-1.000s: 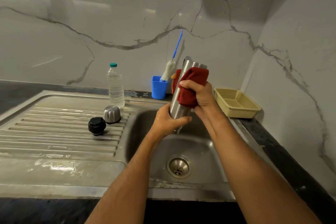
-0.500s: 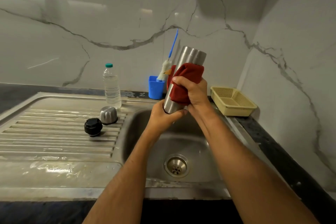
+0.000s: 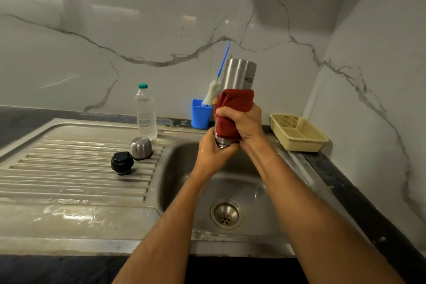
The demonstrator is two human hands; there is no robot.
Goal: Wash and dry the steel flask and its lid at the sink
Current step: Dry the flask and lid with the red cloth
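Resting on the ribbed drainboard (image 3: pixel 69 168) to my left are the black stopper (image 3: pixel 122 163) and the steel cap (image 3: pixel 141 147), just beside each other. My left hand (image 3: pixel 211 157) curls round the flask (image 3: pixel 238 76) at its threaded lower end, holding it above the sink (image 3: pixel 265 191). My right hand (image 3: pixel 245 123) clutches the red cloth (image 3: pixel 232 110) wrapped round its middle.

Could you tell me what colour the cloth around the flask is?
Dark red cloth; head view.
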